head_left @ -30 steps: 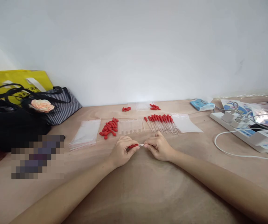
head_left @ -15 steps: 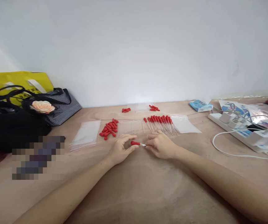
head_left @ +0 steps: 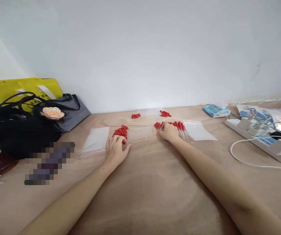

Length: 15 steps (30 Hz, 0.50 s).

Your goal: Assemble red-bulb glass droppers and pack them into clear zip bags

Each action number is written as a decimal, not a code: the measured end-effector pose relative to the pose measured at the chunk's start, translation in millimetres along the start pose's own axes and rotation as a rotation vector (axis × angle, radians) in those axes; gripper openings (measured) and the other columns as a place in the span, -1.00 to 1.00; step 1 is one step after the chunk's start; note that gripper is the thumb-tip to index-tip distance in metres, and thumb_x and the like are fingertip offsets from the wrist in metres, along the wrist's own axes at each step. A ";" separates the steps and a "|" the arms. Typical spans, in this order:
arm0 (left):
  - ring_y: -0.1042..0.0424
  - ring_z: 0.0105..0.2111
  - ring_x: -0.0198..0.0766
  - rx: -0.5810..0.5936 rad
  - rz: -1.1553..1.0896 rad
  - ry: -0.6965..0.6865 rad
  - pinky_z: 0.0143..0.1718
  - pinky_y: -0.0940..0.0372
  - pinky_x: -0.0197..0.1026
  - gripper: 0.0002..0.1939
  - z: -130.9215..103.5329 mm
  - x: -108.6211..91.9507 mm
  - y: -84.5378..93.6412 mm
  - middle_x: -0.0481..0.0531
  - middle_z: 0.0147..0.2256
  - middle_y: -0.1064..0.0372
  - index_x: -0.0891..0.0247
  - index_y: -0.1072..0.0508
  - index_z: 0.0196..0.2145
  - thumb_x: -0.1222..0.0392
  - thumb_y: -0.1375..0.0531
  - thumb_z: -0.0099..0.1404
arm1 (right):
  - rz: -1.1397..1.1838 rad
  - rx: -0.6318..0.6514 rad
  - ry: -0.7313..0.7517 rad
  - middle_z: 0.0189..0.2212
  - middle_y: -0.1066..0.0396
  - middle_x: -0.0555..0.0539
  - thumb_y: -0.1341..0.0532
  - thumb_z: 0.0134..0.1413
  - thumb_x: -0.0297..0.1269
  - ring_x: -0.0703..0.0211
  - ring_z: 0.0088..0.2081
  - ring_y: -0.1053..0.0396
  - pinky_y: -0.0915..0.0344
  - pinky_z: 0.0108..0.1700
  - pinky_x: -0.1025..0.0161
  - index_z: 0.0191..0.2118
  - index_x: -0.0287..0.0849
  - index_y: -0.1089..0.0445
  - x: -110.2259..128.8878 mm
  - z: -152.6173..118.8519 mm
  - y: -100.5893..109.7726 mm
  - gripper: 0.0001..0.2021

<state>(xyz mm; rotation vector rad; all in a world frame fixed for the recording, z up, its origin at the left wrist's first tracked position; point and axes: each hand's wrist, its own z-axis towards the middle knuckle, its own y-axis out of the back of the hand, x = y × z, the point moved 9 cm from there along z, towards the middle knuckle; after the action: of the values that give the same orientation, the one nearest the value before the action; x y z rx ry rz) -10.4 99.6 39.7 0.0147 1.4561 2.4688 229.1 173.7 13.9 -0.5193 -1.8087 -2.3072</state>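
Observation:
My left hand [head_left: 117,150] rests over the near side of a pile of red rubber bulbs [head_left: 121,130], thumb apart and fingers slightly curled, with nothing seen in its grasp. At the left end of a row of glass droppers with red bulbs [head_left: 179,125], my right hand [head_left: 169,132] has its fingers pinched on a dropper [head_left: 156,125]; the hand covers much of it and part of the row. Between the hands lies a row of bare glass tubes [head_left: 140,134], side by side on the table.
Stacked clear plastic bags [head_left: 95,142] lie left, and another bag [head_left: 201,131] right. Further back are small groups of red bulbs [head_left: 136,116] and more tubes [head_left: 152,113]. A power strip [head_left: 258,138] with cables stands right; a black bag [head_left: 20,130] stands left.
My right hand has carried the red-bulbed dropper forward to the row of droppers. My left hand has moved left to the bulb pile. The view has shifted slightly.

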 end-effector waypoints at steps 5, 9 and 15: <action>-0.26 -0.23 -0.07 0.033 0.104 0.026 -0.28 -0.07 -0.12 -0.83 4.2 2.9 0.5 0.04 -0.31 -0.31 0.23 -0.28 -0.42 0.09 -0.16 0.10 | -0.066 0.021 -0.011 -0.32 -0.42 -0.19 -0.01 0.03 -0.09 -0.02 -0.22 -0.35 -0.11 -0.23 0.16 -0.26 -0.23 -0.31 -4.1 -1.5 -1.0 -0.68; -0.28 -0.24 -0.07 0.070 0.144 -0.005 -0.31 -0.02 -0.13 -0.83 7.5 2.1 -1.4 0.03 -0.33 -0.36 0.23 -0.28 -0.41 0.07 -0.11 0.15 | -0.113 -0.007 0.006 -0.33 -0.43 -0.19 0.00 0.04 -0.12 0.00 -0.22 -0.34 -0.04 -0.16 0.12 -0.27 -0.23 -0.33 2.4 -4.4 4.4 -0.69; -0.31 -0.25 -0.05 0.074 0.313 -0.097 -0.29 0.02 -0.08 -0.83 6.7 -6.3 -0.7 0.12 -0.36 -0.40 0.27 -0.29 -0.42 0.13 -0.02 0.21 | -0.149 0.055 0.085 -0.35 -0.43 -0.19 0.01 0.03 -0.22 0.03 -0.25 -0.34 0.02 -0.15 0.10 -0.36 -0.23 -0.39 28.2 -14.0 -0.8 -0.72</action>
<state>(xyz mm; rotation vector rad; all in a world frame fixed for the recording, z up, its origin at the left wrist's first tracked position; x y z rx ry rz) -3.2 104.1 43.2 0.4012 1.6073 2.6067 200.3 162.7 20.7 -0.2823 -1.9244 -2.3265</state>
